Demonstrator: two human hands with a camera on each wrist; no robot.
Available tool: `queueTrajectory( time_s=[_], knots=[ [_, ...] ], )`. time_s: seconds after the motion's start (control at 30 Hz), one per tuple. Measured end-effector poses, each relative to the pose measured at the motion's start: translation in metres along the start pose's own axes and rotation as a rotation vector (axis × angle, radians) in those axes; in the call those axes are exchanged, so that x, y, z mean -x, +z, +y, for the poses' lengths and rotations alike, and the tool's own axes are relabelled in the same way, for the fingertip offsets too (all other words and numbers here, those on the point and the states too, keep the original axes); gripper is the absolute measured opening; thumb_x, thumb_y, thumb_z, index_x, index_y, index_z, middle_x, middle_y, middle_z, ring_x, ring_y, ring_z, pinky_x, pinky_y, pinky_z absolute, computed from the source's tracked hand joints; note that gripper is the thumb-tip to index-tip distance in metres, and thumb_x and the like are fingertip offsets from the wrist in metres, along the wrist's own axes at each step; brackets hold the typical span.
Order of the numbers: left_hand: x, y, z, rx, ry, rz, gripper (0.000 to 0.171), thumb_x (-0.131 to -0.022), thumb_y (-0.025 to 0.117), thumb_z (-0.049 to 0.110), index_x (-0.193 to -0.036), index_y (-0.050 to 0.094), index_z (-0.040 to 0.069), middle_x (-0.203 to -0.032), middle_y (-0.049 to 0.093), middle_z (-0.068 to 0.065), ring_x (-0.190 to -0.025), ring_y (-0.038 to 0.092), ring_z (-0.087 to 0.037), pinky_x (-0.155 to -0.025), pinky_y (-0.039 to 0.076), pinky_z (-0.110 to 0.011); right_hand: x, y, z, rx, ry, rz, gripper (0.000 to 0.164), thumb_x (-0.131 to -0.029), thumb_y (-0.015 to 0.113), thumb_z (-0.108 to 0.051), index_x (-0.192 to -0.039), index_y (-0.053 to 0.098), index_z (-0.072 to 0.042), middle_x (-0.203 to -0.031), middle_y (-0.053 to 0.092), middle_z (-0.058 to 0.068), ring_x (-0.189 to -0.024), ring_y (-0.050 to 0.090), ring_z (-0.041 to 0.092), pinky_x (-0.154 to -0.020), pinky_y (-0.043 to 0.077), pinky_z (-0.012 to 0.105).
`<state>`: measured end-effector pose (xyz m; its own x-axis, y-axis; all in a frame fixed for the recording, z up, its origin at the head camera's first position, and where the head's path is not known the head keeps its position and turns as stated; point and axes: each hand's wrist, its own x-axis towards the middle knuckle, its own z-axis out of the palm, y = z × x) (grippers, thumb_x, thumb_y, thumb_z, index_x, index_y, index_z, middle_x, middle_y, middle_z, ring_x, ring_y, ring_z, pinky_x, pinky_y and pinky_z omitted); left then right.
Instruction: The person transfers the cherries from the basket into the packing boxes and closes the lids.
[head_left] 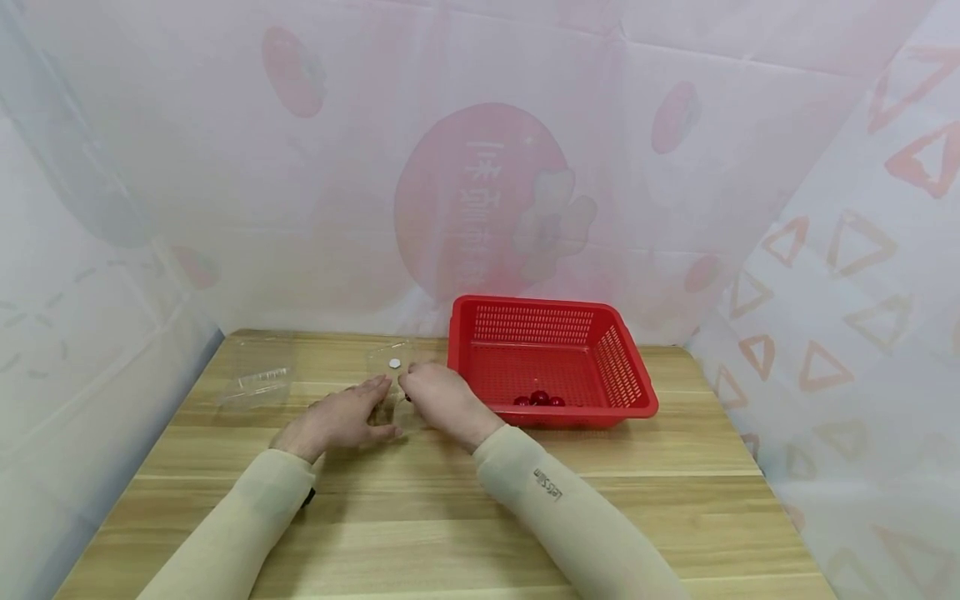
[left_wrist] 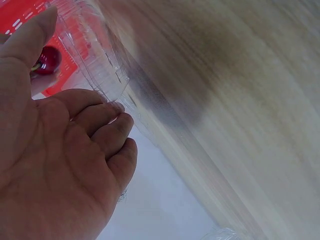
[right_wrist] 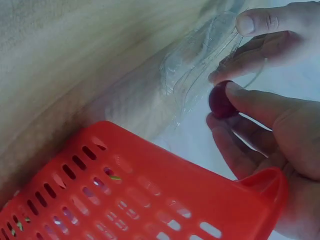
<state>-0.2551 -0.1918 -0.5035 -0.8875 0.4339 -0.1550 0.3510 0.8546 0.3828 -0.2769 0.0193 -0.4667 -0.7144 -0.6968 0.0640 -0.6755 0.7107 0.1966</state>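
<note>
My right hand pinches a dark red cherry between thumb and fingertips, its thin green stem trailing. The cherry is beside a clear plastic box on the table, left of the red basket. My left hand is at the box's left side, fingers fairly straight and thumb apart; in the left wrist view its fingertips touch or nearly touch the box's edge. A raised clear lid with a white round sticker shows behind the hands. What the box contains is hidden by the hands.
A red perforated basket stands right of my right hand, with several cherries near its front wall. Another clear plastic box stands at the back left of the wooden table. Printed cloth walls surround the table's back and sides.
</note>
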Motion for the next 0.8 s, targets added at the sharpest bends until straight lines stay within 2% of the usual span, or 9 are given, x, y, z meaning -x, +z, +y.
queueTrajectory(
  time_s=[0.17, 0.27, 0.53, 0.8],
  knots=[
    [0.000, -0.001, -0.001, 0.006, -0.002, -0.001, 0.101, -0.110, 0.081, 0.050, -0.178, 0.036, -0.010, -0.187, 0.037, -0.033, -0.174, 0.040, -0.055, -0.144, 0.038, -0.070, 0.002, -0.002, -0.005, 0.062, 0.015, -0.025, 0.011, -0.111, 0.081, -0.015, -0.119, 0.088, -0.020, -0.112, 0.085, -0.001, -0.097, 0.083, 0.018, -0.080, 0.074, 0.030],
    [0.001, -0.001, -0.001, 0.004, 0.001, -0.002, 0.101, -0.110, 0.081, 0.050, -0.178, 0.037, -0.010, -0.187, 0.037, -0.034, -0.174, 0.040, -0.056, -0.144, 0.038, -0.070, 0.003, -0.005, -0.004, 0.056, 0.010, -0.034, 0.011, -0.111, 0.082, -0.017, -0.121, 0.087, -0.020, -0.112, 0.085, -0.001, -0.099, 0.083, 0.017, -0.080, 0.074, 0.029],
    [0.001, -0.001, 0.000, 0.021, -0.014, -0.018, 0.103, -0.110, 0.081, 0.053, -0.180, 0.035, -0.008, -0.189, 0.036, -0.031, -0.176, 0.038, -0.054, -0.144, 0.037, -0.071, 0.007, -0.017, 0.008, -0.046, 0.007, -0.036, 0.022, -0.113, 0.081, -0.017, -0.135, 0.084, -0.018, -0.125, 0.083, 0.000, -0.109, 0.081, 0.014, -0.091, 0.072, 0.025],
    [0.002, -0.001, -0.004, 0.019, -0.019, -0.024, 0.104, -0.111, 0.080, 0.055, -0.181, 0.034, -0.006, -0.191, 0.033, -0.030, -0.176, 0.038, -0.054, -0.144, 0.037, -0.072, 0.011, -0.011, 0.020, -0.137, 0.045, -0.031, 0.031, -0.111, 0.082, -0.014, -0.143, 0.082, -0.014, -0.138, 0.082, 0.002, -0.122, 0.081, 0.015, -0.104, 0.071, 0.026]
  ],
)
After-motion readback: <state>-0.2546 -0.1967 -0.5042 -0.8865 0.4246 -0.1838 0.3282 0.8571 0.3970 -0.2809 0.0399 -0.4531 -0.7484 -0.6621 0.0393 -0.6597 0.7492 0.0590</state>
